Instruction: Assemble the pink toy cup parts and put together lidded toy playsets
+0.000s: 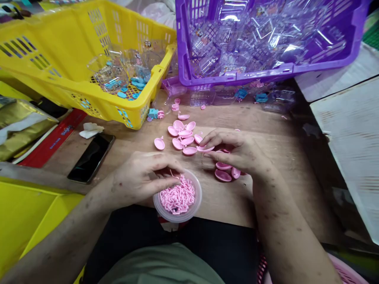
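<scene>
My left hand is over the rim of a clear round tub filled with small pink plastic pieces. Its thumb and fingertips are pinched together at what looks like one such piece, mostly hidden by the fingers. My right hand grips a shallow pink oval plastic cup between thumb and fingers, above the table. To the left of that hand lies a loose group of similar pink cups. More cups lie beneath and beside the right palm, partly covered by it.
A yellow basket with clear and blue parts stands at the back left. Behind the cups is a purple basket full of clear plastic cases. A phone lies left on the wooden table, near small blue-and-pink parts.
</scene>
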The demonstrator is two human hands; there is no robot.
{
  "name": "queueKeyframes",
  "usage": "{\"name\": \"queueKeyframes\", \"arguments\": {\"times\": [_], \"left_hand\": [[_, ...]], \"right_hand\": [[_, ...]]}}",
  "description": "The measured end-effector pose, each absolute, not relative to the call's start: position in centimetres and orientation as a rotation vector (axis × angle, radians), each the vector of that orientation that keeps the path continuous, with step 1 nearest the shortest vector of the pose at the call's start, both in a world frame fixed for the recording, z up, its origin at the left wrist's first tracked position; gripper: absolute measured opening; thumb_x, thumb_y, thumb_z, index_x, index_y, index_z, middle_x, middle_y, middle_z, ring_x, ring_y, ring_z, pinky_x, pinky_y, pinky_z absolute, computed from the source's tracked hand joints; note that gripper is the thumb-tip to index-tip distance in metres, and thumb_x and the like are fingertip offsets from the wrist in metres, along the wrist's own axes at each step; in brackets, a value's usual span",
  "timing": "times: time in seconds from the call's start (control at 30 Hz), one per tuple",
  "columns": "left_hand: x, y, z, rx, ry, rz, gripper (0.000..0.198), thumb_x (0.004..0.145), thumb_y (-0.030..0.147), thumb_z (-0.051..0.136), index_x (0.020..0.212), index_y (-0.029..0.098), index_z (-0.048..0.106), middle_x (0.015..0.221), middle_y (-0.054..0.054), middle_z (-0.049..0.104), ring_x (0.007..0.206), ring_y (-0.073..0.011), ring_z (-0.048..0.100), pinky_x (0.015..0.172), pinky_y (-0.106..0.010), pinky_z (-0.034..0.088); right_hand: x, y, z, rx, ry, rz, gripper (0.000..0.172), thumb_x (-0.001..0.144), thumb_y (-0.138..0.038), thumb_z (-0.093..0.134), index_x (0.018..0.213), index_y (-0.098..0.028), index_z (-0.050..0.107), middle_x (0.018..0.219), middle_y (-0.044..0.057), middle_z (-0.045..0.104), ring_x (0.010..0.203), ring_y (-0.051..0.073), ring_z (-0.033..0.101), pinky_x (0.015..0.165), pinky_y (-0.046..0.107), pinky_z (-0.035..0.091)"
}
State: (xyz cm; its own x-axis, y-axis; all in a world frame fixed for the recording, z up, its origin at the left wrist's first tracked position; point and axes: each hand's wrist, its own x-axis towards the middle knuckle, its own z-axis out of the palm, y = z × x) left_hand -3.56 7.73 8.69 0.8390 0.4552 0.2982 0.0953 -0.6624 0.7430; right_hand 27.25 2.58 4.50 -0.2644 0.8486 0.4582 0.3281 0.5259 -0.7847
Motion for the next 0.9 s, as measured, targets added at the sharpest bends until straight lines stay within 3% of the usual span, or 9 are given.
{"name": "queueKeyframes", "arguments": {"times": [0.33,0.47,0.9], "left_hand": [[-1.7,9.6,7.3,2.035,0.570,0.958,0.009,0.097,0.017,0.090,0.104,0.022,0.088,0.099,-0.003,0.087,0.090,-0.0155,0.081,0.083,-0.023,0.064],[0.0,11.2,7.3,2.262,0.499,1.014,0.005,0.101,0.023,0.087,0.105,0.020,0.087,0.100,-0.004,0.087,0.091,-0.0171,0.080,0.088,-0.028,0.063],[1.9,13.1,4.6,2.092,0.351,0.903,0.002,0.095,0.021,0.092,0.095,0.022,0.090,0.091,-0.002,0.087,0.082,-0.0155,0.080,0.079,-0.023,0.064]], "right_hand": [[26.4,2.5,5.0,-0.800,-1.922,0.703,0.007,0.101,-0.021,0.086,0.106,-0.025,0.085,0.111,0.006,0.087,0.105,0.021,0.085,0.099,0.035,0.069],[25.7,2.6,4.8,-0.726,-1.930,0.641,0.010,0.099,-0.021,0.089,0.107,-0.024,0.084,0.109,0.006,0.088,0.105,0.021,0.085,0.099,0.035,0.069],[25.3,3.1,3.0,-0.895,-1.839,0.575,0.009,0.102,-0.025,0.087,0.109,-0.023,0.083,0.104,0.004,0.086,0.099,0.020,0.082,0.092,0.033,0.067]]}}
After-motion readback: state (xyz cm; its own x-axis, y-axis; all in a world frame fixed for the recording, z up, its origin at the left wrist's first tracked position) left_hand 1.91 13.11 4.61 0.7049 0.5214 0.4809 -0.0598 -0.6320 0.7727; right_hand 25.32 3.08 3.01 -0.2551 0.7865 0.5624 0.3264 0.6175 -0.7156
